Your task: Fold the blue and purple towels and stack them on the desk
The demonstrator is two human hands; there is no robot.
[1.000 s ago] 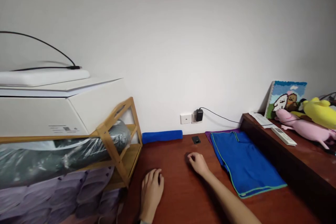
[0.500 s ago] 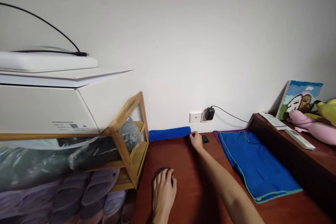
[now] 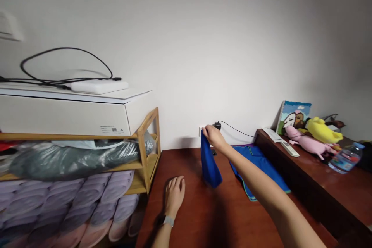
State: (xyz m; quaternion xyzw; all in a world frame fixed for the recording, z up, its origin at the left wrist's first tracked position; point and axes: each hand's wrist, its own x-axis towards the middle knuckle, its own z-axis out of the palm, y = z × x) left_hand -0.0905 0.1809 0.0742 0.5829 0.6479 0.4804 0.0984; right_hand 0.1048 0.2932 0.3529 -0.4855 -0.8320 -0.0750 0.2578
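Note:
My right hand (image 3: pixel 214 135) grips one end of a folded blue cloth (image 3: pixel 209 162) and holds it up over the table. The cloth hangs down from my fingers as a narrow strip, its lower end swung toward me. My left hand (image 3: pixel 175 192), with a watch on the wrist, lies flat on the reddish-brown tabletop (image 3: pixel 190 217), fingers stretched out and nothing in them. To the right a larger blue cloth (image 3: pixel 260 164) with green edging is spread on the table, partly hidden behind my right forearm.
On the left stands a wooden rack (image 3: pixel 148 155) with slippers (image 3: pixel 95 190), a plastic-wrapped bundle (image 3: pixel 78 159) and a white box (image 3: pixel 66 112). A raised ledge (image 3: pixel 314 186) at right bears a remote (image 3: pixel 290 149), plush toys (image 3: pixel 324 130) and a bottle (image 3: pixel 345 159). A plugged-in adapter (image 3: pixel 217 125) is on the wall.
My right hand has lifted the folded blue cloth from the table's back edge, and it now hangs down. My left hand stays on the tabletop. The view has shifted, showing more on both sides.

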